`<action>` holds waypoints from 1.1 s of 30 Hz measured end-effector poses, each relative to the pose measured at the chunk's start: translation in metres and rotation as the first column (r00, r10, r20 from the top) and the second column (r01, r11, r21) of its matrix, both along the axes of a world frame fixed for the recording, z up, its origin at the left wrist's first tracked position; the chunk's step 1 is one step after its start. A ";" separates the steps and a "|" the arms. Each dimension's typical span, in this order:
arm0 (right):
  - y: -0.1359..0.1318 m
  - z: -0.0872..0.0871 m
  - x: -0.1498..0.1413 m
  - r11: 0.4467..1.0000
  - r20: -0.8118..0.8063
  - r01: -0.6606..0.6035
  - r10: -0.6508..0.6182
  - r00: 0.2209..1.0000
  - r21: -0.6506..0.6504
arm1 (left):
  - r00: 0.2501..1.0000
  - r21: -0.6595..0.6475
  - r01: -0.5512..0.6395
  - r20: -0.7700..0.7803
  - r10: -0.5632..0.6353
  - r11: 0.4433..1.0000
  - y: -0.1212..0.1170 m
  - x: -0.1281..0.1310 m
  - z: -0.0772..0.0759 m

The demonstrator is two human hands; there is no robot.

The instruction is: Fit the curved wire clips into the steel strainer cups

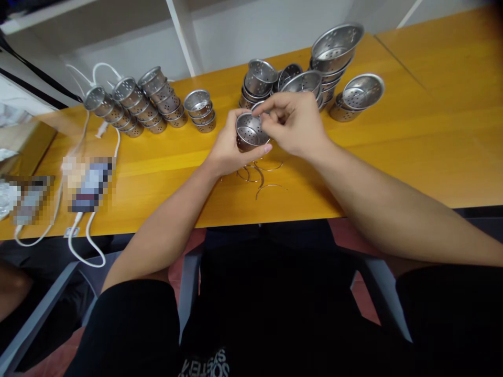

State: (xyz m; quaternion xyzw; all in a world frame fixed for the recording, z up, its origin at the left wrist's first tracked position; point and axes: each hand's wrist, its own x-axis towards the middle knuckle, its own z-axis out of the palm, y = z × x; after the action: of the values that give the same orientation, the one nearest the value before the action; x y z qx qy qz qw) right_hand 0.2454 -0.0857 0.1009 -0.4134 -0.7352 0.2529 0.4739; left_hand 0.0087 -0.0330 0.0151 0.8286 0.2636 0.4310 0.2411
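My left hand (227, 148) is closed around a small perforated metal cup (247, 131), with its mouth tilted up toward me. Over the cup's right rim, my right hand (297, 124) is closed in a pinch; whatever lies between its fingertips is too small or hidden to make out. Part of another metal rim shows just behind the fingers. Below the hands, several thin curved wires (260, 177) lie loose on the wooden table (188, 196).
Stacks of perforated cups (157, 97) stand at the back left, with a shorter stack (200, 111) beside them. More stacked cups (336, 55) rise behind my right hand; a pair (359, 97) leans further right. Phones (92, 183) with white cables (89, 238) lie left.
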 end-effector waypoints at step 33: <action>-0.005 0.012 0.011 0.951 -0.082 -0.297 0.290 0.953 -0.087 | 0.993 0.020 0.099 0.063 -0.100 0.995 0.010 -0.006 -0.011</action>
State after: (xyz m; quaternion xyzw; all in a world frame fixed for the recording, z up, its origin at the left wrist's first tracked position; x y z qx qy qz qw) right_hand 0.2565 -0.0911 0.1129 -0.3134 -0.7585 0.3705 0.4349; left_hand 0.0028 -0.0234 0.0043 0.8286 0.2102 0.4469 0.2635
